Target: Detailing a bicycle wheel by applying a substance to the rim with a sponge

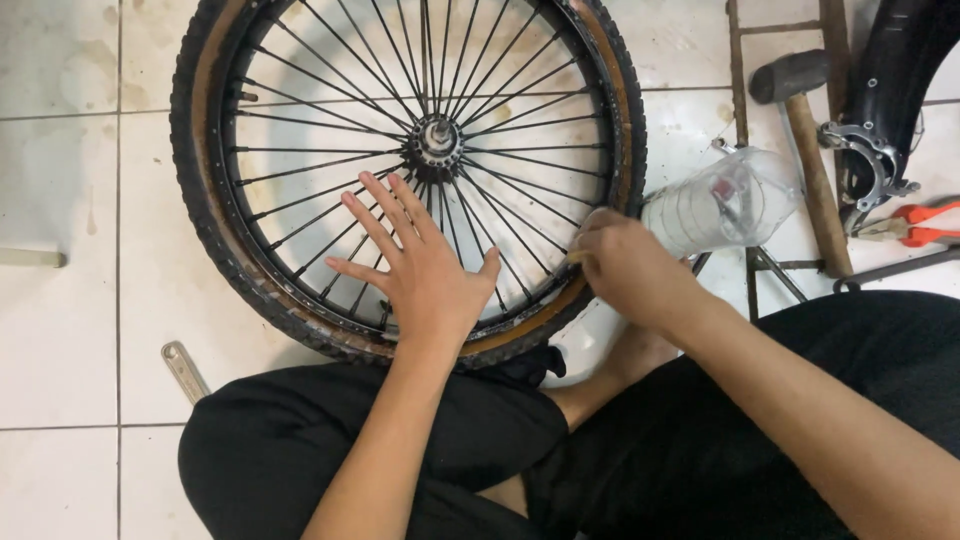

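Observation:
A bicycle wheel (210, 150) with a black knobby tyre, thin spokes and a rusty brown rim lies flat on the tiled floor in front of my crossed legs. My left hand (415, 265) rests flat on the spokes just below the hub (437, 138), fingers spread. At the wheel's right edge, my right hand (625, 265) is curled closed against the rim; a small yellowish object peeks from its fingers, too hidden to name.
A clear plastic bottle (725, 205) lies right of the wheel beside a wooden-handled hammer (812, 160). Orange-handled pliers (915, 225) and a black mudguard with metal bracket (885, 90) sit far right. A flat metal wrench (185, 370) lies near my left knee.

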